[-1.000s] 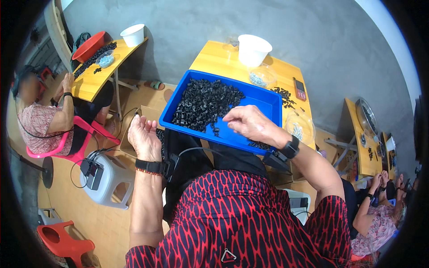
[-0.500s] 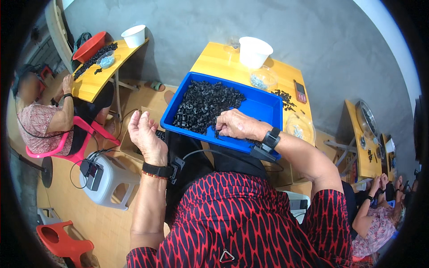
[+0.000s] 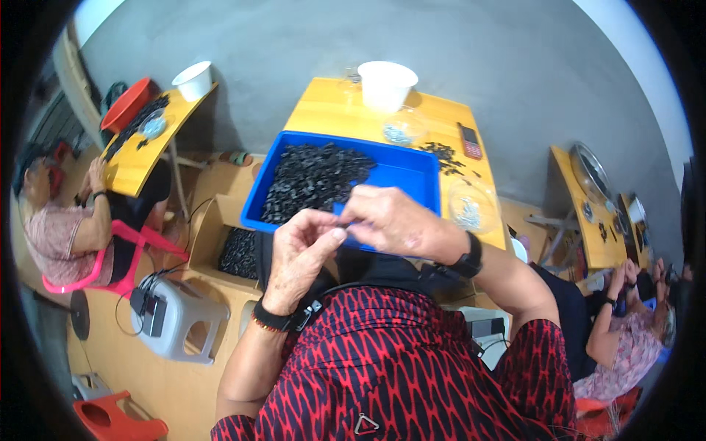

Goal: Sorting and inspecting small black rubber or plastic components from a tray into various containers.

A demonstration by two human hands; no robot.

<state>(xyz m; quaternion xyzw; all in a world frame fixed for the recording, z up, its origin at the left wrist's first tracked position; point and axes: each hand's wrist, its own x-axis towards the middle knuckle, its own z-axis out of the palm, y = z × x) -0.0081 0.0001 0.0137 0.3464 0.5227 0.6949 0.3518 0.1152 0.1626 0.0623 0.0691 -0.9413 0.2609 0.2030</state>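
Note:
My left hand (image 3: 300, 253) and my right hand (image 3: 393, 220) meet over the near edge of a blue plastic tray (image 3: 419, 173). Their fingertips pinch together on a small black part (image 3: 343, 226), mostly covered by the fingers. A heap of small black plastic parts (image 3: 312, 176) fills the left side of the tray. The tray rests partly on a yellow table (image 3: 312, 103) and reaches over my lap. Past the tray stands a clear bowl with small bluish metal pieces (image 3: 398, 132). To the right lie loose black parts (image 3: 445, 156) and another clear bowl of metal pieces (image 3: 469, 212).
A white bucket (image 3: 387, 87) and a red-and-black phone (image 3: 469, 141) stand on the table. Left of my legs is a cardboard box (image 3: 206, 253) of black parts. A grey stool (image 3: 180, 316) holds a black device. Co-workers sit at tables left and right.
My right hand has come up out of the tray and moved left to meet my left hand. The left hand has lowered and moved right, its fingers closing on the small black part.

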